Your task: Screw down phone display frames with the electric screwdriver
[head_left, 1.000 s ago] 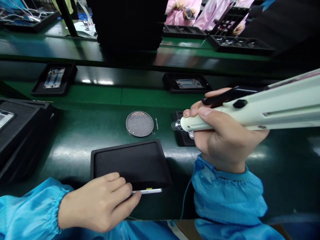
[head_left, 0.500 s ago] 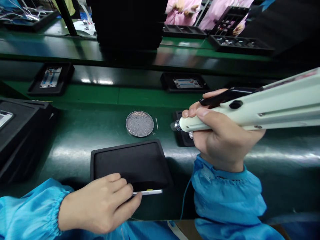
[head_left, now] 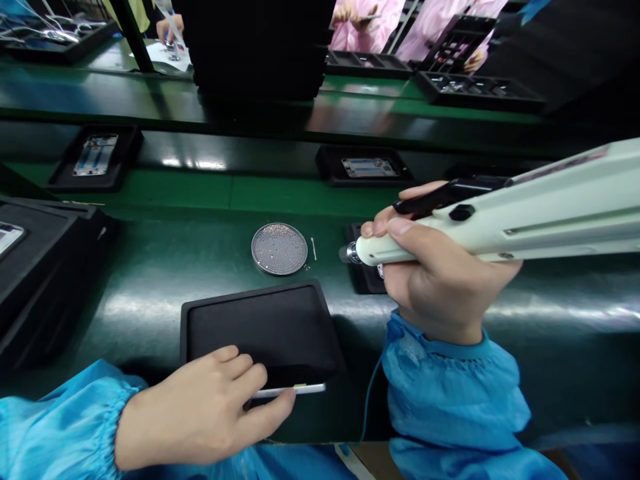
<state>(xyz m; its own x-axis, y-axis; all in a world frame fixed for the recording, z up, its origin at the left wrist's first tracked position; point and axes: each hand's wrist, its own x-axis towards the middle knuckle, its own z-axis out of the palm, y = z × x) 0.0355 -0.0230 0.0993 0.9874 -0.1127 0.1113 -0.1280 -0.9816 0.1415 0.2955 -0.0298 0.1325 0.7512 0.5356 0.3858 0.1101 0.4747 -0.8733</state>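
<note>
My left hand (head_left: 210, 407) is closed on a thin silver-edged phone (head_left: 311, 388) with a small yellow tab, seen nearly edge-on. It is held at the near side of a black foam tray (head_left: 255, 320), and the fingers hide much of it. Wrapped in my right hand (head_left: 443, 283) is a pale green electric screwdriver (head_left: 555, 213), its tip pointing left, above the bench. Left of that tip lies a round perforated screw plate (head_left: 279, 250) holding tiny screws. A short white stick (head_left: 313, 249) rests beside the plate, near a few loose specks.
Trays with opened phone frames stand at the back left (head_left: 97, 157) and back centre (head_left: 370, 167). Another tray (head_left: 367, 280) sits partly behind my right hand. Stacked trays (head_left: 55, 260) fill the left side. A tall black stack (head_left: 257, 47) blocks the far middle; co-workers' hands show beyond.
My left thumb has slid right along the phone's edge, and the hand has shifted slightly. The screwdriver has moved slightly left. A co-worker's hand has appeared at the far left.
</note>
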